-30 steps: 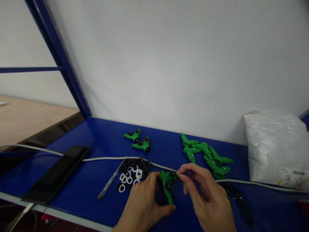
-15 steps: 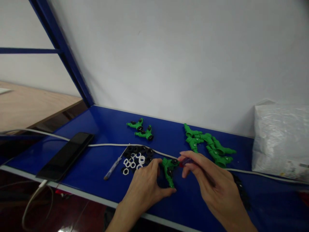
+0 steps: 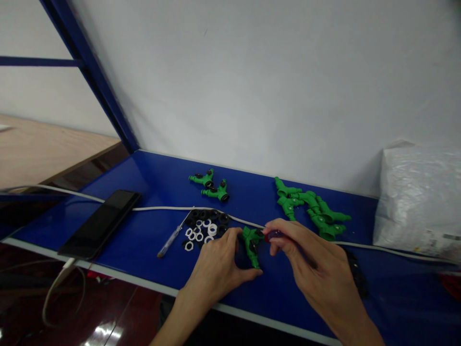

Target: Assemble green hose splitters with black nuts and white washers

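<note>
A green Y-shaped hose splitter (image 3: 251, 246) with black valve levers rests on the blue table. My left hand (image 3: 218, 262) grips it, fingertips at its upper left side and thumb by its lower end. In my right hand (image 3: 309, 262), thumb and fingers pinch a small tool with a red and purple handle (image 3: 274, 234). Its front end is at the splitter's upper right branch, by a black lever; most of the tool is hidden in the hand. White ring nuts (image 3: 199, 230) and black rings (image 3: 214, 215) lie just left of my left hand.
A screwdriver with a clear handle (image 3: 170, 241) and a black phone (image 3: 99, 223) lie to the left. Behind are two splitters with black parts (image 3: 216, 191) and several plain green splitter bodies (image 3: 319, 214). A white cable (image 3: 165, 208) crosses the table. A plastic-wrapped package (image 3: 418, 199) stands right.
The view has shifted slightly. Both hands keep their grip, and the tool stays at the splitter's upper right branch, its handle turned a little.
</note>
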{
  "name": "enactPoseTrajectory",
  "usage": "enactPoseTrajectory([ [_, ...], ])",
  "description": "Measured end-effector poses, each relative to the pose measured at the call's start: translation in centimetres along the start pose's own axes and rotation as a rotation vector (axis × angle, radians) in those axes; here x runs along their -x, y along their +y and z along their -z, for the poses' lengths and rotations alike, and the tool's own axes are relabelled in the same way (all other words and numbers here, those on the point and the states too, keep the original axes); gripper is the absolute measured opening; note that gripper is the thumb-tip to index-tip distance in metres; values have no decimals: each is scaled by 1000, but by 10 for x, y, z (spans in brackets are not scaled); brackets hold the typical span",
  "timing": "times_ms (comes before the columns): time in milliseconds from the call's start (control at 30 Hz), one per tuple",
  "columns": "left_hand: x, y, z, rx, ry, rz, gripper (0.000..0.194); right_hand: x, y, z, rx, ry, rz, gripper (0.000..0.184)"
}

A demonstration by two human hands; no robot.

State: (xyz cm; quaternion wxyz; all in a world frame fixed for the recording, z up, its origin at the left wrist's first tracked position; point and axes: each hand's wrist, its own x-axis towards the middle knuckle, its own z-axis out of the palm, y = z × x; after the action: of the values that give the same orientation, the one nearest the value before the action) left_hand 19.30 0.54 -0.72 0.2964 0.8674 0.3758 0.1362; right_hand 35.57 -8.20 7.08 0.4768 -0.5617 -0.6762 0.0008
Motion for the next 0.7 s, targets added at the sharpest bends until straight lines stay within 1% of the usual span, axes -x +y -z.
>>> enactPoseTrajectory([
  [167,0,0,0,-10,18,-12,69,0,0,-3,15,-3,-20,25],
  [233,0,0,-1,-17,22,-15,70,1,2,-4,31,-6,-49,21],
  [367,1,-2,-3,-22,21,-20,73,3,5,0,2,-10,-138,15],
  [467,1,-3,-3,-22,32,-24,73,12,11,12,-59,25,-248,10],
  [533,1,-3,-2,-25,41,-30,75,27,19,24,-79,99,-334,9],
  [567,1,-3,-2,-28,41,-33,76,39,25,31,-67,143,-381,13],
  [633,1,-3,-2,-37,35,-35,78,69,38,44,-17,215,-468,21],
  [700,1,-4,-2,-55,26,-39,80,103,52,56,63,235,-536,28],
])
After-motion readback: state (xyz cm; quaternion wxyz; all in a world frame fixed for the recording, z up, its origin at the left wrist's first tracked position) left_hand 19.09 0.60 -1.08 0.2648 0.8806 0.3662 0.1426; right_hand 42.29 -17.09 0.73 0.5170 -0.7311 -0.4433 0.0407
